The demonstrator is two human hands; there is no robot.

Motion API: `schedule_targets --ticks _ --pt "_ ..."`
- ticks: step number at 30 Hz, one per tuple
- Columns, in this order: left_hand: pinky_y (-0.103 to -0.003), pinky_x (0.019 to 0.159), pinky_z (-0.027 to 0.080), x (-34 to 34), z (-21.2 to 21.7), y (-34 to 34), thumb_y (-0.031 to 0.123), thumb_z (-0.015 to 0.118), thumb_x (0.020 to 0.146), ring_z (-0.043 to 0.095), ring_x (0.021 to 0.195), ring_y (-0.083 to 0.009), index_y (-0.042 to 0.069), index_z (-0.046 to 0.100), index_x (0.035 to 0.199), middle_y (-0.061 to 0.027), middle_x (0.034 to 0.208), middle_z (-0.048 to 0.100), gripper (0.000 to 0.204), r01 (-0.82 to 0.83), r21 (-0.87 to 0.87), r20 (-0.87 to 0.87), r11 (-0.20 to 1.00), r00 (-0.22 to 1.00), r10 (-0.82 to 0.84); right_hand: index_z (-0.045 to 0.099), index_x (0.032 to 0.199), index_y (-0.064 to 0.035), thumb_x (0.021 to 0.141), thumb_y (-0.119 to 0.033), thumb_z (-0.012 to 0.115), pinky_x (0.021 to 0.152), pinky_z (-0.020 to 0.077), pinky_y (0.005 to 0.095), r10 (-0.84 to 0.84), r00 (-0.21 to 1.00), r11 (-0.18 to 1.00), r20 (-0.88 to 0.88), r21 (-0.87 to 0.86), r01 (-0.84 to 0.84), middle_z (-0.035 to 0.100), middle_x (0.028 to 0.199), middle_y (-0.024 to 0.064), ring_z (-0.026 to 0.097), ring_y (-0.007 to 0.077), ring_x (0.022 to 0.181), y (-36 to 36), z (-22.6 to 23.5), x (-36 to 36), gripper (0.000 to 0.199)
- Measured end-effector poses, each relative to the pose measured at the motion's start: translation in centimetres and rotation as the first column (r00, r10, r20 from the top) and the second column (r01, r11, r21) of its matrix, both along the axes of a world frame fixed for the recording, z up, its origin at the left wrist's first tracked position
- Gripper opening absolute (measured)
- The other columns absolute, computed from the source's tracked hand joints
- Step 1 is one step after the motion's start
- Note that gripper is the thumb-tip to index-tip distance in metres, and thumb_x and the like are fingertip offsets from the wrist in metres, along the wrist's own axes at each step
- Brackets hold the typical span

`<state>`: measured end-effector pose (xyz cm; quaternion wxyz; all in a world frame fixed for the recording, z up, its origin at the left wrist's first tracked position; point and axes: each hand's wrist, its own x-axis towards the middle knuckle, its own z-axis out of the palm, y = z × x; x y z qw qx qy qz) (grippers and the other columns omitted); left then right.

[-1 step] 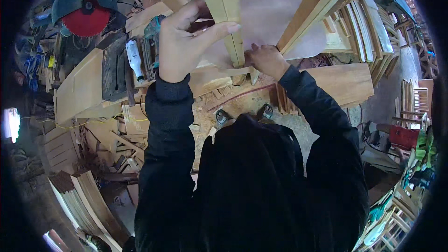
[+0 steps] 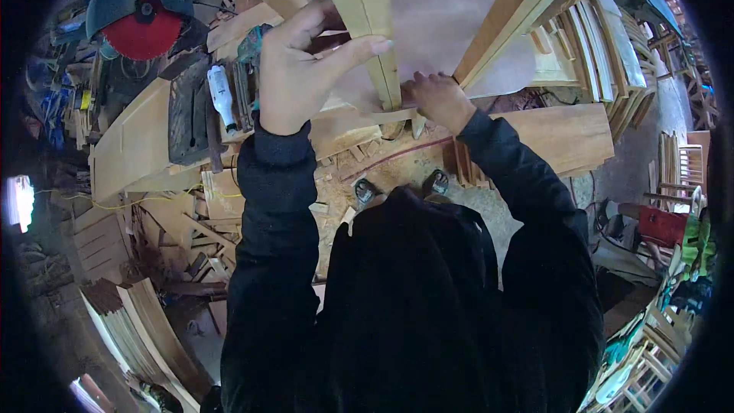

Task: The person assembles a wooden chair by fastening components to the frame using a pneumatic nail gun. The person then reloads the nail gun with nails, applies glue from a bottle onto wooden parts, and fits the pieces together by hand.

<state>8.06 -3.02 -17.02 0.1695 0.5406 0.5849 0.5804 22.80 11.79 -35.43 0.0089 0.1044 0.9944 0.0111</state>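
A pale, squared wooden post slants through the top middle, its lower end by the edge of a smooth, light brown panel. My left hand is wrapped round the post's left side. Its thumb lies across the front, and the fingers are partly hidden behind. Low beside the post's end is my right hand, knuckles up and fingers curled together. What its fingertips press on or hold is hidden. A second squared post rises just beyond that hand.
A circular saw with a red blade stands far left. Closer in, a white-bodied power tool lies on the bench. Stacked boards fill the right side. Wood offcuts and shavings litter the floor around my feet.
The fingers of my right hand have shifted slightly at the post's lower end. My left hand keeps its hold, and the post looks almost unmoved.
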Motion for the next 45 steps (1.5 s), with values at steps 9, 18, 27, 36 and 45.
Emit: schedule_targets --ticks 9,18,27,36,45 --pt "-0.024 0.074 0.051 -0.6 -0.4 -0.4 0.008 0.076 0.073 0.062 0.085 -0.0107 -0.001 0.062 0.101 -0.0057 0.092 0.066 0.033 0.006 -0.016 0.036 1.0 0.999 -0.006 0.053 0.115 -0.006 0.076 -0.028 0.064 0.076 0.0483 0.042 0.023 0.999 0.92 0.042 -0.391 -0.005 0.061 0.097 0.0156 0.061 0.0319 0.089 -6.8 3.0 6.6 0.046" --pt "-0.026 0.068 0.054 -1.4 -1.7 0.7 0.016 0.08 0.068 0.063 0.075 -0.0118 -0.004 0.061 0.099 -0.0089 0.086 0.066 0.041 0.082 0.136 0.045 0.987 0.995 -0.089 0.054 0.117 -0.0027 0.081 -0.032 0.061 0.081 0.0482 0.038 -0.306 0.943 0.392 -0.129 -0.92 0.001 0.061 0.103 0.019 0.061 0.0304 0.092 -14.0 0.3 -5.7 0.047" --pt "-0.028 0.071 0.054 -0.9 -1.0 1.9 0.015 0.076 0.071 0.063 0.079 -0.0139 -0.003 0.061 0.098 -0.0104 0.087 0.065 0.036 0.188 0.093 -0.073 0.978 0.981 -0.181 0.053 0.114 0.0046 0.078 -0.041 0.067 0.088 0.0446 0.0351 -0.752 0.648 0.292 -0.122 -0.943 0.161 0.06 0.11 0.0194 0.058 0.0271 0.103 -10.5 -5.5 -31.2 0.059" --pt "-0.025 0.072 0.049 -2.0 -0.4 2.4 0.005 0.074 0.073 0.059 0.076 -0.0112 -0.003 0.058 0.091 -0.0058 0.084 0.063 0.026 0.248 0.144 -0.022 0.958 0.969 -0.248 0.052 0.116 0.0008 0.081 -0.031 0.068 0.085 0.0449 0.0326 -0.845 0.529 -0.063 -0.075 -0.969 -0.239 0.062 0.103 0.0092 0.056 0.0179 0.094 -18.2 -7.0 -28.4 0.051" --pt "-0.024 0.066 0.049 -1.7 -1.0 2.2 -0.002 0.072 0.075 0.058 0.075 -0.011 -0.003 0.058 0.093 -0.0075 0.087 0.062 0.023 0.274 0.137 -0.022 0.952 0.962 -0.274 0.049 0.12 -0.0007 0.086 -0.027 0.064 0.078 0.0472 0.0284 -0.898 0.439 -0.168 -0.031 -0.897 -0.408 0.063 0.098 0.0053 0.056 0.0126 0.086 -24.4 -5.8 -4.1 0.046"
